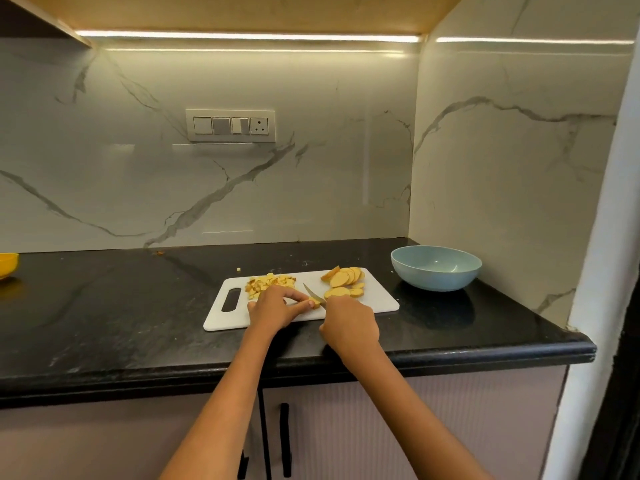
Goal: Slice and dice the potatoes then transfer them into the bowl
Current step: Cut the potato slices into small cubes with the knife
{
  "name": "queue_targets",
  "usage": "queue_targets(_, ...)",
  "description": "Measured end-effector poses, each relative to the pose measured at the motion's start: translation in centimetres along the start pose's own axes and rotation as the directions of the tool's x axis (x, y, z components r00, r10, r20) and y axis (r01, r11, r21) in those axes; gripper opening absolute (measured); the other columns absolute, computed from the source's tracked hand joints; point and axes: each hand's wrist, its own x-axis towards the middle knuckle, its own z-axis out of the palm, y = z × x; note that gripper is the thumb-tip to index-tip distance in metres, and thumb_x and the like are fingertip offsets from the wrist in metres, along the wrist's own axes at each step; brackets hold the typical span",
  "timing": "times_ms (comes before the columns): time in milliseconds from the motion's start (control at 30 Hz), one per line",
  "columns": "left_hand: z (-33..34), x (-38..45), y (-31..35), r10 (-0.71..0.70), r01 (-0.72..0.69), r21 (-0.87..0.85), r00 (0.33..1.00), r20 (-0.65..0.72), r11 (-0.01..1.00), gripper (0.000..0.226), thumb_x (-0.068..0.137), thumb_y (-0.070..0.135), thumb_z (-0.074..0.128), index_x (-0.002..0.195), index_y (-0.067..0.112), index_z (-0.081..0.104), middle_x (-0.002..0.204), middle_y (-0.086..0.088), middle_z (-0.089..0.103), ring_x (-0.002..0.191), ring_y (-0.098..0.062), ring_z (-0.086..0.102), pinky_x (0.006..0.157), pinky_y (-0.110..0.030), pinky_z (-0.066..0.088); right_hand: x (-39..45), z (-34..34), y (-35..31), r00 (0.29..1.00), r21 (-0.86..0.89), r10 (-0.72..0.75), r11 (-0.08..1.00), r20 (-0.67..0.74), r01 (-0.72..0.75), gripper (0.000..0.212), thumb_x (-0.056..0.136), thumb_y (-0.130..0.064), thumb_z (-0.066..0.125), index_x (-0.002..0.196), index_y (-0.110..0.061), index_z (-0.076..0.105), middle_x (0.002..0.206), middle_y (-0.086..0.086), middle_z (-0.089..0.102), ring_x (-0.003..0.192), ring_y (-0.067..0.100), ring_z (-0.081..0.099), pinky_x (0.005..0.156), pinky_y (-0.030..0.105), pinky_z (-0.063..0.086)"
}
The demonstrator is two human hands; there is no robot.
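While the left hand (pixel 277 306) pinched a slice (pixel 316 302) to steady it, the right hand (pixel 349 323) gripped the knife (pixel 313 294), dicing. Dice (pixel 266 284) lay piled apart from the slices (pixel 346 277); the bowl (pixel 435 270) stood empty.

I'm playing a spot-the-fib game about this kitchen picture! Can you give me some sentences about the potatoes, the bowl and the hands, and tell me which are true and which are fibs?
1. The blue bowl already has potato in it. False: it looks empty.
2. The right hand holds the knife. True.
3. The left hand is pinching a potato piece next to the blade. True.
4. All the potato is diced. False: round slices still lie at the board's right end, beside the diced pile.
5. The cutting board is black. False: it is white, on a black counter.
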Motion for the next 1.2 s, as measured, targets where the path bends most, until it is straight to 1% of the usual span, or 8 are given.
queue_targets(167,0.0,-0.2,0.0,-0.003,0.003,0.008,1.0,-0.019,1.0,0.017,0.078,0.045,0.069,0.086,0.031,0.073,0.112,0.013,0.065,0.111,-0.016,0.052,0.102,-0.048,0.034,-0.2,-0.2,0.1,0.998,-0.057,-0.047,0.997,0.032,0.048,0.023,0.096,-0.016,0.046,0.118,-0.01,0.053,0.114,0.009,0.059,0.1,0.023,0.059,0.081,0.029,0.044)
queue_targets(333,0.0,-0.3,0.0,-0.001,0.001,0.014,1.0,-0.025,1.0,0.018,0.078,0.045,0.068,0.089,0.031,0.072,0.114,0.013,0.064,0.113,-0.015,0.051,0.103,-0.046,0.032,-1.4,0.0,0.4,0.994,-0.139,-0.105,0.985,-0.005,0.103,0.022,0.097,-0.013,0.045,0.116,-0.008,0.055,0.111,0.01,0.06,0.097,0.022,0.061,0.08,0.029,0.046)
queue_targets(433,0.1,-0.4,0.0,-0.007,0.007,0.006,0.999,-0.033,1.0,0.017,0.078,0.044,0.068,0.089,0.031,0.072,0.111,0.013,0.064,0.109,-0.014,0.051,0.102,-0.047,0.033,-0.9,0.1,0.2,0.996,-0.094,-0.086,0.992,-0.007,0.085,0.023,0.096,-0.013,0.047,0.117,-0.008,0.055,0.113,0.01,0.06,0.098,0.022,0.061,0.081,0.029,0.046)
queue_targets(567,0.1,-0.2,-0.2,0.001,-0.001,-0.008,1.0,-0.023,1.0,0.021,0.08,0.043,0.067,0.095,0.029,0.072,0.11,0.013,0.065,0.103,-0.012,0.052,0.1,-0.045,0.037,-1.0,0.5,0.9,0.999,0.046,0.028,0.999,-0.04,-0.026,0.022,0.095,-0.018,0.049,0.115,-0.01,0.053,0.111,0.008,0.06,0.098,0.021,0.061,0.078,0.027,0.044)
queue_targets(700,0.2,0.2,-0.5,0.001,-0.006,-0.06,0.997,-0.073,0.998,0.02,0.085,0.032,0.064,0.103,0.025,0.07,0.113,0.007,0.066,0.095,-0.008,0.052,0.097,-0.042,0.041,-0.9,0.6,1.1,0.996,0.126,0.082,0.989,-0.047,-0.075,0.021,0.095,-0.019,0.049,0.114,-0.011,0.054,0.109,0.007,0.06,0.096,0.02,0.06,0.078,0.027,0.045)
queue_targets(767,0.2,0.2,-0.5,0.002,-0.007,-0.065,0.997,-0.08,0.998,0.017,0.085,0.03,0.065,0.1,0.024,0.071,0.11,0.007,0.067,0.093,-0.007,0.052,0.094,-0.039,0.043,-0.9,0.5,1.1,0.996,0.133,0.075,0.989,-0.038,-0.07,0.021,0.095,-0.019,0.049,0.113,-0.011,0.055,0.108,0.007,0.06,0.096,0.021,0.06,0.079,0.028,0.044)
queue_targets(900,0.3,0.1,-0.4,0.002,-0.003,-0.033,0.999,-0.05,0.999,0.017,0.08,0.035,0.069,0.093,0.024,0.073,0.102,0.008,0.068,0.088,-0.007,0.05,0.088,-0.036,0.041,-0.9,0.6,1.1,0.999,0.118,0.046,0.992,-0.02,-0.043,0.022,0.094,-0.021,0.05,0.114,-0.012,0.055,0.106,0.006,0.06,0.093,0.019,0.06,0.078,0.028,0.045)
queue_targets(1200,0.3,0.1,-0.4,-0.012,0.011,-0.013,0.998,-0.055,1.0,0.02,0.078,0.039,0.07,0.093,0.026,0.073,0.105,0.008,0.067,0.09,-0.008,0.049,0.081,-0.031,0.037,-1.0,0.3,1.0,1.0,0.082,0.001,0.997,0.008,-0.002,0.023,0.094,-0.021,0.051,0.114,-0.011,0.057,0.105,0.007,0.061,0.092,0.02,0.061,0.08,0.028,0.046)
